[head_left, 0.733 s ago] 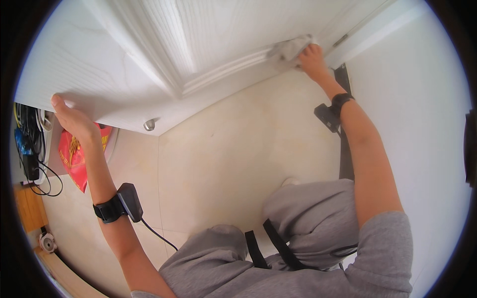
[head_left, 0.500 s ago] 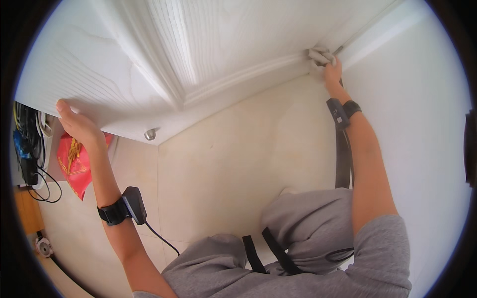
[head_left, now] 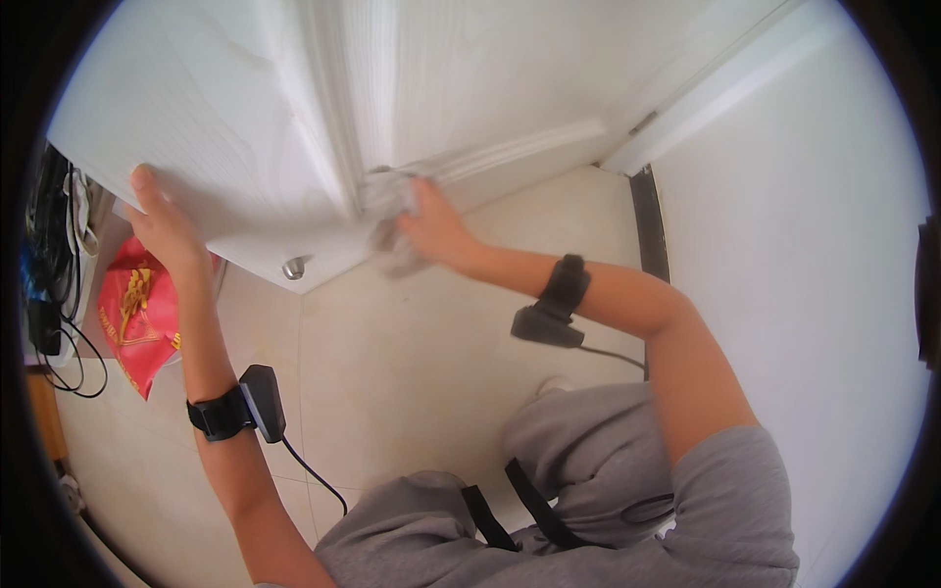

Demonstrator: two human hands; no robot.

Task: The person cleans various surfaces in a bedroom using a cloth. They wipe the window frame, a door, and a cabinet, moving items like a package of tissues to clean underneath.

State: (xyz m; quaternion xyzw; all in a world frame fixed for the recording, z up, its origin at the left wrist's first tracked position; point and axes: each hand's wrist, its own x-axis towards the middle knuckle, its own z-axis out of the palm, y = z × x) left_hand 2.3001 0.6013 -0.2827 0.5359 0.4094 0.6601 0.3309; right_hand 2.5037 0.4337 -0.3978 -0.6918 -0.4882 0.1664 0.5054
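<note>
A white panelled door (head_left: 480,88) with a wood-grain finish stands in front of me. Its outer edge is gripped by my left hand (head_left: 172,230), thumb on the near face and the fingers mostly hidden behind. My right hand (head_left: 438,227) holds a crumpled light-grey cloth (head_left: 392,220) against the lower moulding, near the middle of the door's bottom part. Both the cloth and the fingers are smeared by motion. Close to the bottom outer corner sits a small round metal doorstop (head_left: 293,267).
A red bag (head_left: 142,304) with gold decoration lies beyond my left forearm. Dark cables (head_left: 59,265) hang beside it at the far left. The white wall (head_left: 784,265) rises on the right, with a dark strip (head_left: 650,225) at its foot. Beige tiles (head_left: 392,382) cover the floor.
My right hand has swept the cloth leftward along the door's lower moulding, away from the hinge-side corner. The left hand keeps hold of the door edge; the view has shifted slightly.
</note>
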